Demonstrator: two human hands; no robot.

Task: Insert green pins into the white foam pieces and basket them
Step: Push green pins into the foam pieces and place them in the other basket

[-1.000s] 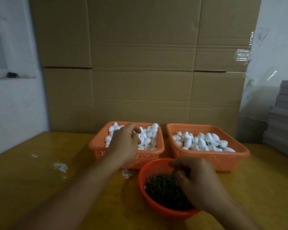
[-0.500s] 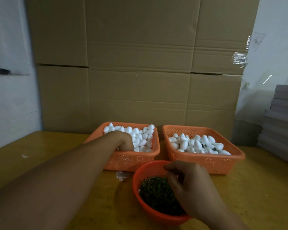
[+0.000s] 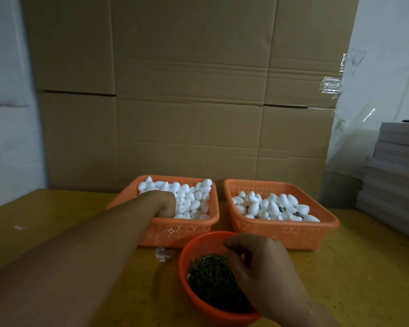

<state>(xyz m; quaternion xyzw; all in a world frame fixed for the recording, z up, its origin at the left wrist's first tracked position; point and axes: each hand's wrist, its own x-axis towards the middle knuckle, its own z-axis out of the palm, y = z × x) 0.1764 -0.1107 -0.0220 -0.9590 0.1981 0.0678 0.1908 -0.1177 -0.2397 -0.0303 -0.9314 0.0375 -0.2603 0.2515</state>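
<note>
Now: left hand (image 3: 167, 205) buried among foam pieces (image 3: 191, 199) in left basket (image 3: 175, 230), grip unclear; right hand (image 3: 257, 263) curled over green pins (image 3: 208, 277) in red bowl (image 3: 198, 246), pinch unconfirmed.

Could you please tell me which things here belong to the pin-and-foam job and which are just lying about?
Job: left basket of foam pieces, right basket of pinned pieces, red bowl of green pins, left hand, right hand.

Lying about: cardboard boxes, grey stack.
</note>
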